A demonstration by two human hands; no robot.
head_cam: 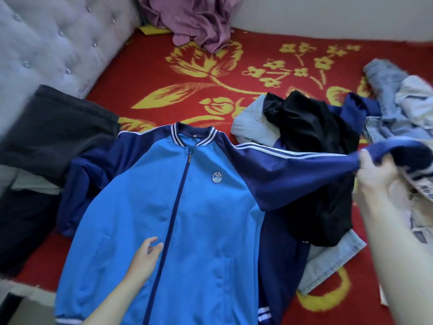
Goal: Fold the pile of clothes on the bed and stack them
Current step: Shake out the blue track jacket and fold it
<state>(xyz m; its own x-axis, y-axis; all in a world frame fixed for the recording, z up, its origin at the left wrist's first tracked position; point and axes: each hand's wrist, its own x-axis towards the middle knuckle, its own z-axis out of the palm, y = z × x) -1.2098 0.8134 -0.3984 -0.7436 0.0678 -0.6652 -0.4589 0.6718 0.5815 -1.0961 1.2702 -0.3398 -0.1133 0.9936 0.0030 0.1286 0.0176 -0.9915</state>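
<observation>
Item: jacket, judged soft, light, limp. My right hand clamped on sleeve end; left hand fingers apart, probably touching front. Take cuffs, shoulders.

I am getting soft, even light with faint shadows, while the wide lens is bending the edges and blur is smearing the headboard at left.

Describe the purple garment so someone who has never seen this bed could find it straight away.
Take the red bedspread with yellow flowers and follow it to the far corner beside the grey tufted headboard. The purple garment lies crumpled there. It is the only purple piece; the pile nearer the person is blue, black and denim.
</observation>
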